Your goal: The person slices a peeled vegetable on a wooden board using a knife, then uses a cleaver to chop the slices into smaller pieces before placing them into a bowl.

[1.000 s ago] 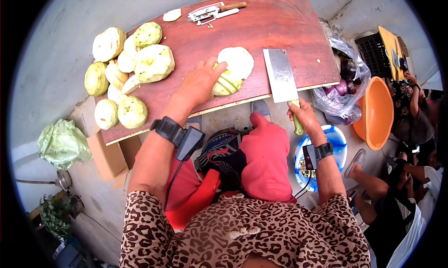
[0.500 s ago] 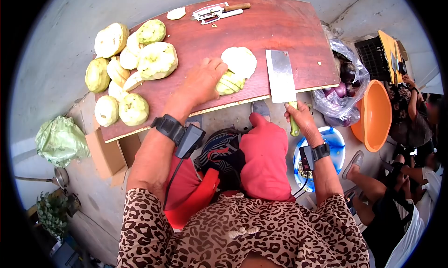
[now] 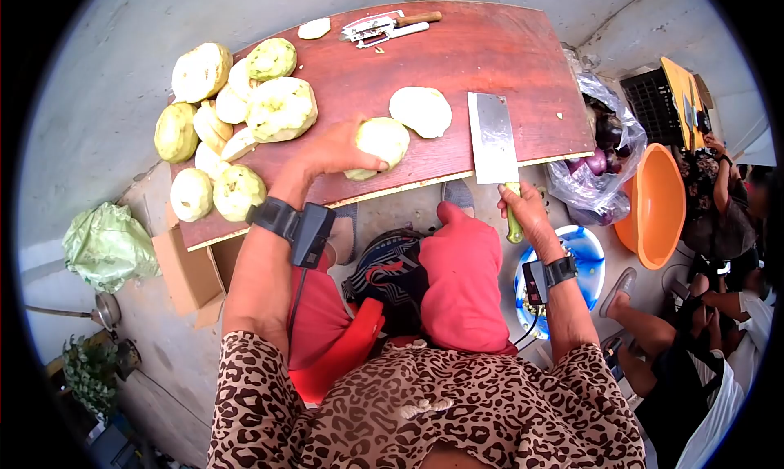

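Note:
My left hand [image 3: 335,149] is closed round a peeled eggplant half [image 3: 384,142] near the table's front edge, its pale smooth face up. A second pale eggplant slice [image 3: 420,112] lies just beyond it, to the right. My right hand [image 3: 527,208] grips a cleaver [image 3: 492,138] by its green handle; the wide blade lies flat over the front edge, pointing away from me. Several peeled eggplants [image 3: 282,110] and cut pieces are piled on the left of the table.
On the table's [image 3: 351,69] far side lie peelers [image 3: 384,35] and a small slice [image 3: 314,29]. To the right are a plastic bag of purple eggplants [image 3: 600,163], an orange basin [image 3: 657,208] and a blue-white bucket [image 3: 592,244]. Other people sit at far right.
The eggplant half under my left hand showed green cut strips before; now a smooth pale face is up. My left hand has shifted slightly left and wraps its side. The cleaver has barely moved.

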Tool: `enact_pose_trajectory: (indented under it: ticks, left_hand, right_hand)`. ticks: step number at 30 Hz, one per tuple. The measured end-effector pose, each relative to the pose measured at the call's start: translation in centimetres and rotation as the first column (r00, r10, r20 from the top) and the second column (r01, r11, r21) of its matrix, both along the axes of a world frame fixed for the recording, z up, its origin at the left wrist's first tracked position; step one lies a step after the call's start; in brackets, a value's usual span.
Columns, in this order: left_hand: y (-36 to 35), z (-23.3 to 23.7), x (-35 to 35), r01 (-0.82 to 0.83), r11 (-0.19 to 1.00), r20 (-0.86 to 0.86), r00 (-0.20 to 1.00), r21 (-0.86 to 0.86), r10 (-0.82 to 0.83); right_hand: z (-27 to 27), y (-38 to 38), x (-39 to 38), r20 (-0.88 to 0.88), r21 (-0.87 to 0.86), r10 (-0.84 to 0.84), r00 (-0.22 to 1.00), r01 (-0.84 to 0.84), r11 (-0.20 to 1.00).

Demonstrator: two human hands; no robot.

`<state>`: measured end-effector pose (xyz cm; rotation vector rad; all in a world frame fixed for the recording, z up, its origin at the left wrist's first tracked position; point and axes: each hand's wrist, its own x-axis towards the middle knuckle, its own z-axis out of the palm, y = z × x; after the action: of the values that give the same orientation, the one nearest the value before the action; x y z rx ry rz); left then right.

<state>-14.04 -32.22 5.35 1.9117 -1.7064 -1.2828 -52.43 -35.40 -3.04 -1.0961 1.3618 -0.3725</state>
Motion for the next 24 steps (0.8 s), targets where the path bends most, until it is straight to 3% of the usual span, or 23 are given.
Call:
enact_pose_trajectory:
  ticks: [2,5,9,13,16,20,24]
  left_hand:
    - [-0.1,-0.1,0.9,-0.049,0.998,-0.043,0.998,0.047,0.051]
    - [-0.3,0.7,1.1,-0.109,0.993,0.024,0.994,0.035,0.108]
    - [-0.6,-1.1,2.3,-0.166,0.975,0.08,0.981,-0.15,0.179]
    - [-0.4,-0.1,1.4,-0.079,0.97,0.191,0.974,-0.231,0.125]
    - [-0.6,0.3,-0.3,0.041,0.953,0.383,0.92,-0.299,0.08]
    - [-1.6,0.6,-2.5,0.078,0.923,0.329,0.943,-0.376,0.055]
    - [-3.3,0.7,-4.3,0.15,0.926,0.384,0.923,-0.346,-0.006]
  right_hand:
    - [-0.1,0.0,0.0,-0.005,-0.001,0.005,1.0,-0.005,1.0]
    - [-0.5,-0.1,-0.1,-0.002,-0.007,0.002,1.0,-0.002,1.0]
    - [-0.6,-0.2,-0.2,-0.017,-0.006,0.011,1.0,-0.011,1.0]
    - [-0.7,-0.2,-0.3,-0.009,-0.006,0.021,1.0,-0.021,1.0]
    - [-0.1,-0.2,-0.2,0.083,0.016,0.007,0.997,-0.008,1.0]
    - [1.1,-0.1,-0.3,0.226,0.079,-0.064,0.972,0.048,0.996]
    - [2.2,-0.1,-0.4,0.216,-0.027,-0.03,0.976,0.037,0.999]
